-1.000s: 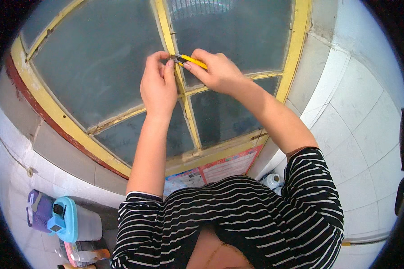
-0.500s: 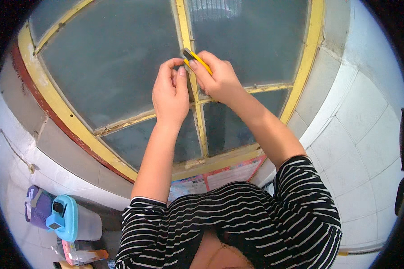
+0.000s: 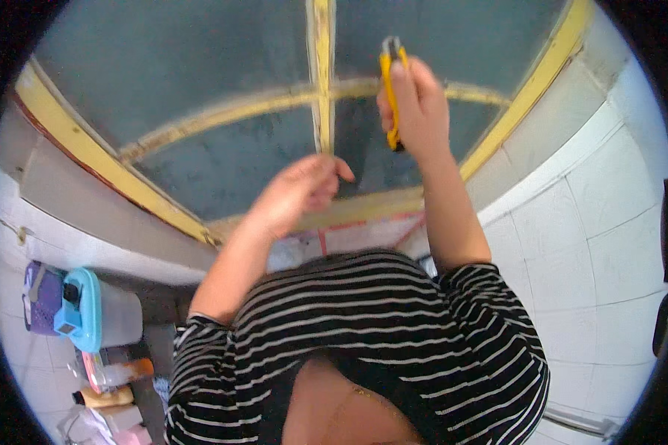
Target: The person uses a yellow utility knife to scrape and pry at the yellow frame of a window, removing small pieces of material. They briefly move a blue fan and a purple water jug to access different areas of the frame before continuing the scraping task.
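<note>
A yellow and black utility knife (image 3: 392, 104) stands nearly upright in my right hand (image 3: 421, 111), its tip end up. The thumb presses on its upper part and the fingers wrap round the handle. Behind it are the dark glass panes and yellow wooden bars of a window (image 3: 321, 67). Lower and to the left, my left hand (image 3: 300, 189) is in front of the vertical bar's lower part. Its fingers curl inward, the index finger slightly out. The hand is a little blurred, and whether anything small is inside it is hidden.
At lower left stand a container with a light-blue lid (image 3: 89, 308), a purple basket (image 3: 43, 297) and several bottles, one with an orange end (image 3: 126, 372). White tiled walls (image 3: 557, 245) rise on both sides. A grey sill (image 3: 89, 208) runs along the window frame.
My hands have parted. The right hand has moved right with the knife, now more upright; the left has come down off it and curled. The view has shifted, so the window sits higher.
</note>
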### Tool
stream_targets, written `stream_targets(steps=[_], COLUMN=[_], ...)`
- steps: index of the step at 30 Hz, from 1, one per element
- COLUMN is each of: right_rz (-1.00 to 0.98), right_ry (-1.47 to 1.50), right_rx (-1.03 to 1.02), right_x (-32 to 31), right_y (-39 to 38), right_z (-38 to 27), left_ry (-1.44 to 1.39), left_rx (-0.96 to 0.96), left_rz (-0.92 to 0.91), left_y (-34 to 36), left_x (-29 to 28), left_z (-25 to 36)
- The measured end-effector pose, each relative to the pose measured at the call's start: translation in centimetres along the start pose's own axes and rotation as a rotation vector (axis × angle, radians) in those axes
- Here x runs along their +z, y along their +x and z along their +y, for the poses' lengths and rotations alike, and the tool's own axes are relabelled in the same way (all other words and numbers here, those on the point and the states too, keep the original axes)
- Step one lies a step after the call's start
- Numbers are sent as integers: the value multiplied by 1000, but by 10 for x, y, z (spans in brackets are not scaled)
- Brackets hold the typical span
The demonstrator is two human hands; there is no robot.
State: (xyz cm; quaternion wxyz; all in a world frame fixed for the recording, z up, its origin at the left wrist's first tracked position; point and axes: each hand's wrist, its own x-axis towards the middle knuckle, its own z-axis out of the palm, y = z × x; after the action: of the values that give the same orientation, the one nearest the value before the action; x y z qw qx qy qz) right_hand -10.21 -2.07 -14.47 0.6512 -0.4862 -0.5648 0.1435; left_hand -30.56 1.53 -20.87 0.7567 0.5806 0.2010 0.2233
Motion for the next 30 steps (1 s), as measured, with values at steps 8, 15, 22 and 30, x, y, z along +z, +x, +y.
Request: stream_targets(steps=[8,15,22,30], right_rz=[-231,-6,-53,-90], right_ry=[213,23,113,89], right_rx=[71,81,204,349], right_x=[-44,-16,-13,8], right_y=[-11,-28,-36,-62], right_z=[14,28,39,60], left_ry=[-67,18,-132,-304], left_rx=[-49,-25,42,81], left_rz=[-64,2,235,453], left_y=[-10,-23,-54,-98], left_x=[-13,-25,-75,-119], left_z=[-7,-11,-14,-34])
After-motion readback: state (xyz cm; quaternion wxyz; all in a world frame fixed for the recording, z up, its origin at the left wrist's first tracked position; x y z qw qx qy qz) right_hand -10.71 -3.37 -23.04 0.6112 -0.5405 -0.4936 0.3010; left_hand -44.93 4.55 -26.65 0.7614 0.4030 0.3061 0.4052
